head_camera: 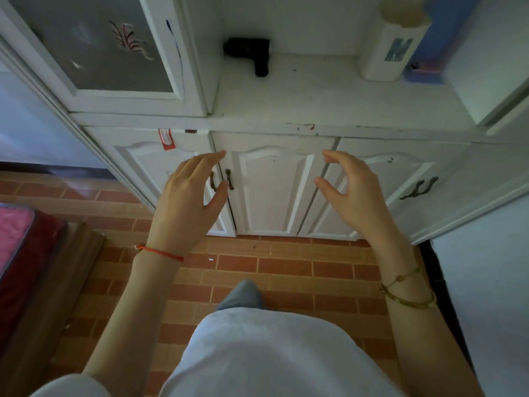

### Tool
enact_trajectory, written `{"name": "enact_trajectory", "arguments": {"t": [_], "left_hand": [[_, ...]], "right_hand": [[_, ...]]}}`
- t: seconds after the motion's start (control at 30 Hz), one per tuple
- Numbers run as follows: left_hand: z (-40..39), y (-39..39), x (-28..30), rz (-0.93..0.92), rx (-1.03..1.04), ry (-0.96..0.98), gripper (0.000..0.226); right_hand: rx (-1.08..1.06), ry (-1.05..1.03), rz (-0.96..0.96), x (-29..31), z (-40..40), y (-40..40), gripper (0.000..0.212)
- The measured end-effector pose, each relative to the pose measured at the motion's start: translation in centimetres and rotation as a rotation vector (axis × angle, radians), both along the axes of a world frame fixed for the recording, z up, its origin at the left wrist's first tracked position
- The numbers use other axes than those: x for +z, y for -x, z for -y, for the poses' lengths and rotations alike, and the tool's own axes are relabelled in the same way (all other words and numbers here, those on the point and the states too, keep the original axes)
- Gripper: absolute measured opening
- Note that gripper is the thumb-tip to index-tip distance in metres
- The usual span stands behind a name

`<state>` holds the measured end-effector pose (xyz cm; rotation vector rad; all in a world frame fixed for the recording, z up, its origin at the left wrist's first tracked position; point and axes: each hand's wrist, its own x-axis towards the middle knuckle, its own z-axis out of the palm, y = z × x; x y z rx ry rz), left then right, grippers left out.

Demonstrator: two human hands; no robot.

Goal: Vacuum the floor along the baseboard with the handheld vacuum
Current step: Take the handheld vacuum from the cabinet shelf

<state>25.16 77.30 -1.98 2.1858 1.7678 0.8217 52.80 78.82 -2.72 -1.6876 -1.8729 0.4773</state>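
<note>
A black handheld vacuum [252, 53] lies on the white cabinet's counter [315, 93], at the back left of the open shelf space. My left hand [189, 202] and my right hand [353, 193] hover in front of the lower cabinet doors [272, 190], both empty with fingers spread and curled. They are well below the vacuum and do not touch it. The brick-pattern tiled floor [286, 270] meets the cabinet base just below my hands, with a few small specks on it.
A white cylinder-shaped container [392, 44] stands at the counter's back right beside a blue object [426, 67]. A glass-fronted upper cabinet door [94, 47] is at the left. A red mattress [20, 245] and wooden board [65, 270] lie lower left. A white wall [486, 282] stands at the right.
</note>
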Motion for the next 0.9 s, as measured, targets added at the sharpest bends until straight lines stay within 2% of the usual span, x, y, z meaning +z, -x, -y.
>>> {"name": "enact_trajectory", "arguments": {"t": [0.3,0.6,0.9], "left_hand": [[-11.0,-0.1,-1.3,0.007,-0.004,-0.004,0.047],[-22.9,0.1,-0.8,0.012,-0.054,-0.044,0.047],[-31.0,-1.5,-1.3,0.031,-0.028,-0.036,0.048]], "right_hand": [[0.034,0.005,-0.018,-1.7,-11.3,0.8,0.052],[0.010,-0.074,-0.028,-0.8,-22.8,2.5,0.050],[-0.006,-0.098,-0.085,-1.2,-32.7,3.2,0.047]]}}
